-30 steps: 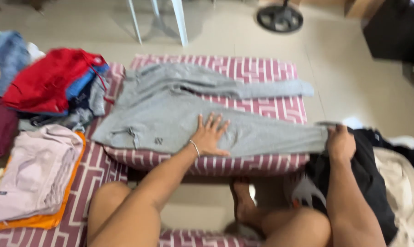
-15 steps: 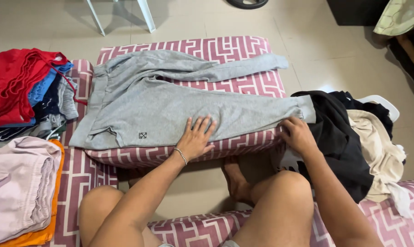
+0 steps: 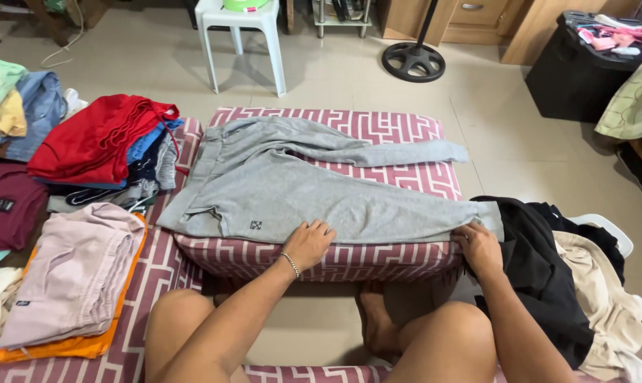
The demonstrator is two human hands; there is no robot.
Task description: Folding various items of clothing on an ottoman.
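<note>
Grey sweatpants [image 3: 314,191] lie spread flat on a maroon-and-white patterned cushion [image 3: 406,181], waistband to the left, legs pointing right. My left hand [image 3: 306,242] pinches the near edge of the lower leg at its middle. At the ankle cuff on the right, my right hand [image 3: 480,247] grips the fabric. The upper leg stretches out toward the far right, untouched.
A red, blue and grey clothes stack [image 3: 104,145] and a folded pale pink pile on orange cloth [image 3: 72,276] sit left. Black and cream garments [image 3: 569,276] are heaped right. Beyond stand a white plastic stool [image 3: 239,35], a fan base [image 3: 413,62] and a black box [image 3: 583,64].
My left hand slid from flat on the lower leg to its near edge, fingers curling onto the fabric. My right hand stays at the cuff. The camera tilted up, showing more room.
</note>
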